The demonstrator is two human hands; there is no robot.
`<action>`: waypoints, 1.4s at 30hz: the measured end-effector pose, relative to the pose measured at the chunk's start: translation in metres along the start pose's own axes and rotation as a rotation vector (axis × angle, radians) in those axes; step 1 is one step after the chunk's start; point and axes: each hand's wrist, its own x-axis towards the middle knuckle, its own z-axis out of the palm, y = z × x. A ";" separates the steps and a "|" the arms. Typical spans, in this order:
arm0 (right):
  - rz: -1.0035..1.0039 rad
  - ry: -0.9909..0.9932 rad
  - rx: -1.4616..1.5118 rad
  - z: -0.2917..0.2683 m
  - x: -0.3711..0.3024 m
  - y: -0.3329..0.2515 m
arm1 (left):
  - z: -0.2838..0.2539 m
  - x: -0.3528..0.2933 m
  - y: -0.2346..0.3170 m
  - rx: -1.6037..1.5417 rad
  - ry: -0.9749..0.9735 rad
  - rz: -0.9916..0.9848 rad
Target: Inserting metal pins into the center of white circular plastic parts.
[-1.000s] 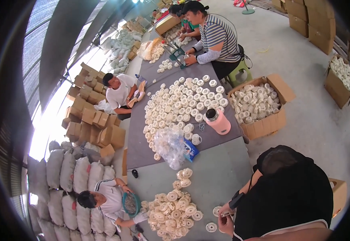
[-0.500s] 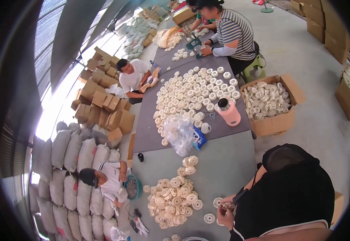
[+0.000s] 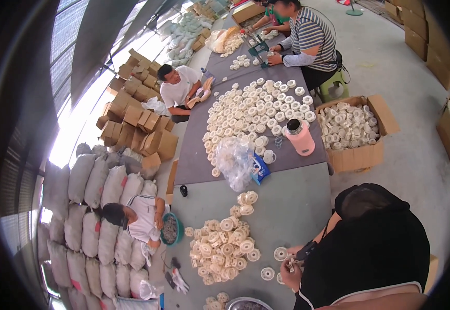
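Observation:
At the right of the grey tabletop, my two hands meet over a small pale plastic piece. My left hand is the lower one, its fingers curled round the piece. My right hand, a dark band on its wrist, is closed against the piece from above. Fingers hide most of it, so its exact shape cannot be made out. Beside my fingers lies a cream ring-shaped disc, with another cream disc to its left and a third partly behind my left hand. A heap of cream slotted wheel parts lies further left.
A metal bowl stands at the near edge. Beyond are a plastic bag, a blue packet, a pink bottle and many white rings. Co-workers sit around the table; a carton of parts stands right.
My view has shifted slightly, so the far table sits further right and more of the metal bowl shows. My hands stay together over the pale piece, turning a little.

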 end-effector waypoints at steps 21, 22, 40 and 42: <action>-0.653 -0.004 -0.782 -0.029 -0.001 0.011 | 0.005 -0.001 0.057 -0.470 0.039 -0.303; -0.653 0.011 -0.775 -0.034 0.001 0.012 | 0.008 0.001 0.060 -0.471 0.024 -0.302; -0.335 -0.259 -0.567 -0.076 0.052 0.035 | 0.015 0.007 0.012 -0.634 -0.262 -0.193; -0.298 -0.214 -0.530 -0.084 0.042 0.026 | 0.023 0.010 0.009 -0.684 -0.284 -0.189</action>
